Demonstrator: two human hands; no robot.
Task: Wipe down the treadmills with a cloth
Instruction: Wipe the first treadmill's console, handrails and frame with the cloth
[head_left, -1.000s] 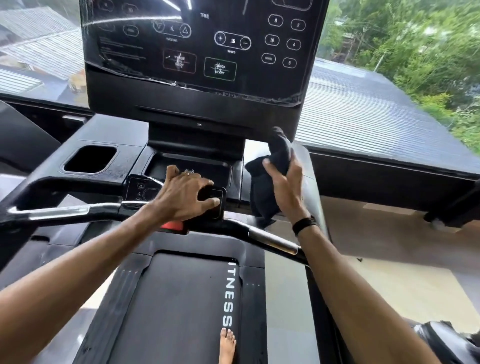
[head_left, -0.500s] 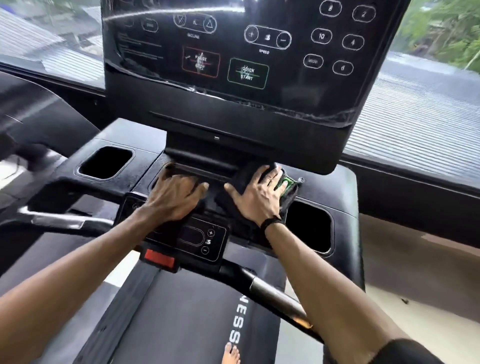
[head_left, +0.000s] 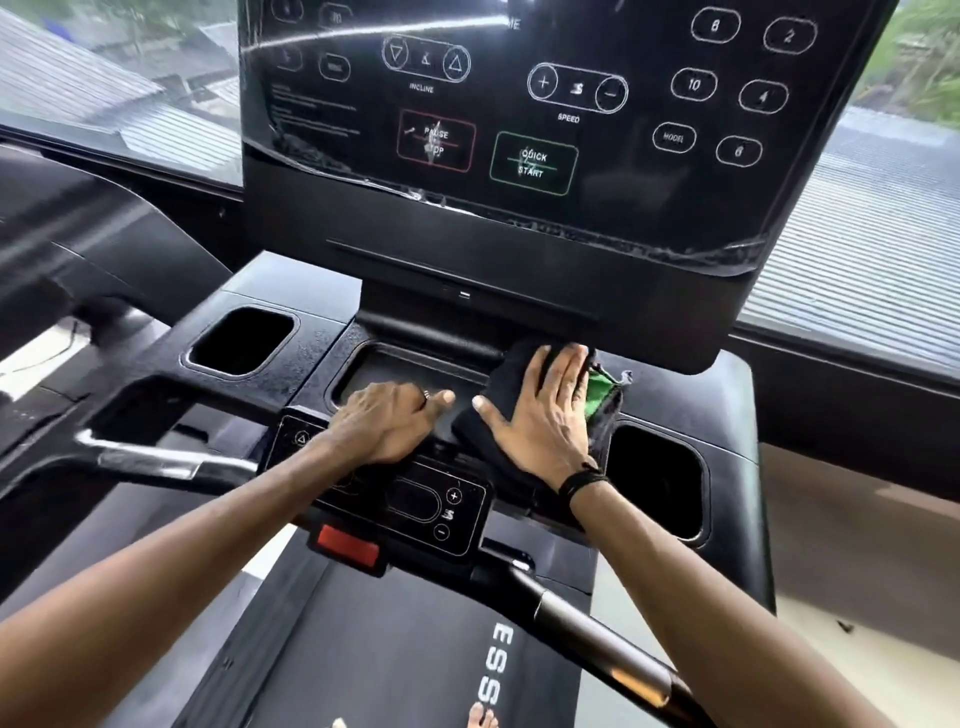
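While the right hand (head_left: 540, 410) is pressing the cloth (head_left: 511, 374) flat-fingered, the empty left hand (head_left: 387, 421) is resting beside the speed buttons (head_left: 451, 514) at 6 o'clock, risking an accidental press.

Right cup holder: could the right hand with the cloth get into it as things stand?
Probably yes. The right hand presses the cloth flat on the tray just left of the right cup holder, whose opening is uncovered, with nothing between them.

Cloth (head_left: 501, 387) mostly under right hand (head_left: 540, 415); console screen (head_left: 545, 104) top cropped; left surroundings blurred.
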